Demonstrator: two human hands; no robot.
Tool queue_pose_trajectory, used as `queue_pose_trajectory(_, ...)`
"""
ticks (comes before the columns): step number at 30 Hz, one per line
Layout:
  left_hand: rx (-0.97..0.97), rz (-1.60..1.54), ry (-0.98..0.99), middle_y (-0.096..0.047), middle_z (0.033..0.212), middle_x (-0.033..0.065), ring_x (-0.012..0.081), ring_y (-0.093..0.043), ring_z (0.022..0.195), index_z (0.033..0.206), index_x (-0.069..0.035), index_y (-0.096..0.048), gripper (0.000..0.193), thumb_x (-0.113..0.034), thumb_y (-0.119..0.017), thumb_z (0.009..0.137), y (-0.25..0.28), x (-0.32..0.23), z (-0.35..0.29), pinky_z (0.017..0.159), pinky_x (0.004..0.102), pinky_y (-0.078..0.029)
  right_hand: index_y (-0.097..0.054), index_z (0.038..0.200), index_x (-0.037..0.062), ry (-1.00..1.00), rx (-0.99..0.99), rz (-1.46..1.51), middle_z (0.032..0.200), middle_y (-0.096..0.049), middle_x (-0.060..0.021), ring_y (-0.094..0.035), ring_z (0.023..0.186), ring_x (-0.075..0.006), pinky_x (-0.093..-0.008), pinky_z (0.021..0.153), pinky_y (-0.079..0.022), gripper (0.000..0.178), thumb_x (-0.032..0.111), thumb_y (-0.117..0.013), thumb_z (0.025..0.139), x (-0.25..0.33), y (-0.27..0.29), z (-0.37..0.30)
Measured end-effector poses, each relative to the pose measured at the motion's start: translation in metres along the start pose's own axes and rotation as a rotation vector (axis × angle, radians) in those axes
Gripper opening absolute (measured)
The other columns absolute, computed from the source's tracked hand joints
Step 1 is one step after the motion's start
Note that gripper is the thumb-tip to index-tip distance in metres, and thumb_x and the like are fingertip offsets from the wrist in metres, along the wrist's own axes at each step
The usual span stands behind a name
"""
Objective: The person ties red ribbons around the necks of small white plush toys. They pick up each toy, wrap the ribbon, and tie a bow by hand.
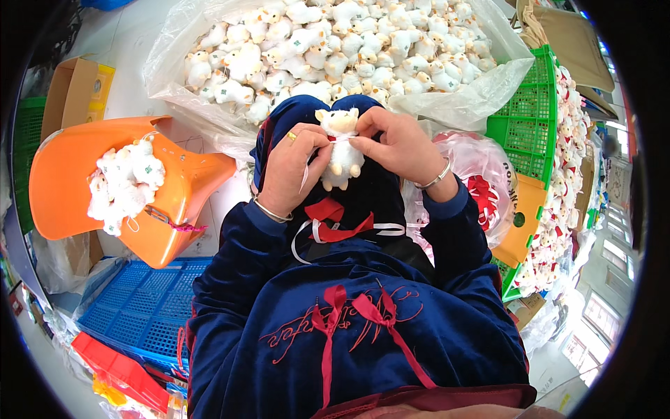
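- The step in hand looks like fitting or straightening the thin red band (331, 138) around the neck of the white plush toy (342, 158).
- The left hand (294, 159) has a narrow grip, thumb and forefinger drawn together at the neck beside the band; whether they pinch ribbon or plush I cannot tell.
- The right hand (401, 146) also grips narrowly, thumb and forefinger against the toy's other side.
- The toy is upright between both grips, belly toward the wearer, feet below the fingertips.
- The next move probably calls for a steady hold on the body while the fingers draw the band even.
- Nearer the wearer than the grip, red ribbons (340, 232) lie on the lap; beyond it spreads a heap of similar toys (335, 59).
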State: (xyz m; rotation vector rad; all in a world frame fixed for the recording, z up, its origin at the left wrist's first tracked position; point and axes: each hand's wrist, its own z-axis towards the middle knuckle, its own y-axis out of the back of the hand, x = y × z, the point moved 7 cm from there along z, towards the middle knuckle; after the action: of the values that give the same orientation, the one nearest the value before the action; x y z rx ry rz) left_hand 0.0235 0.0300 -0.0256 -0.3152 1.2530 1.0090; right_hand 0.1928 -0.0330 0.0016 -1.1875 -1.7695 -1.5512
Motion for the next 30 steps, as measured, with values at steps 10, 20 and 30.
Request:
queue_pose_trajectory(10, 0.063, -0.001, 0.081, -0.067, 0.089, 0.0108, 0.0263, -0.066, 0.076, 0.093, -0.003, -0.062, 0.01, -0.001, -0.071, 0.09, 0.005, 0.004, -0.003, 0.069, 0.0328, -0.052, -0.065, 0.091, 0.0046, -0.049, -0.064, -0.073, 0.068, -0.064, -0.0101, -0.062, 0.059, -0.0224, -0.0339, 0.057, -0.047, 0.016, 0.018, -0.074, 0.089, -0.006, -0.014, -0.003)
queue_pose_trajectory(20, 0.397, -0.595, 0.549, -0.074, 0.093, 0.0117, 0.0174, -0.07, 0.083, 0.092, -0.004, -0.067, 0.038, -0.033, -0.046, 0.107, 0.008, 0.026, 0.002, 0.079, 0.027, -0.055, -0.068, 0.09, 0.0112, 0.101, -0.126, -0.284, 0.072, -0.068, -0.0114, -0.067, 0.066, -0.0325, -0.0418, 0.058, -0.051, 0.015, 0.025, -0.073, 0.09, 0.005, -0.015, -0.007)
queue_pose_trajectory(30, -0.401, -0.074, 0.262, -0.075, 0.1, 0.0054, 0.016, -0.067, 0.089, 0.107, -0.002, -0.071, 0.04, -0.033, -0.046, 0.107, 0.097, 0.029, 0.036, 0.079, 0.03, -0.051, -0.069, 0.092, 0.0115, 0.178, -0.103, -0.333, 0.075, -0.069, -0.0106, -0.067, 0.067, -0.0321, -0.0411, 0.059, -0.051, 0.013, 0.025, -0.07, 0.091, 0.012, -0.015, -0.01)
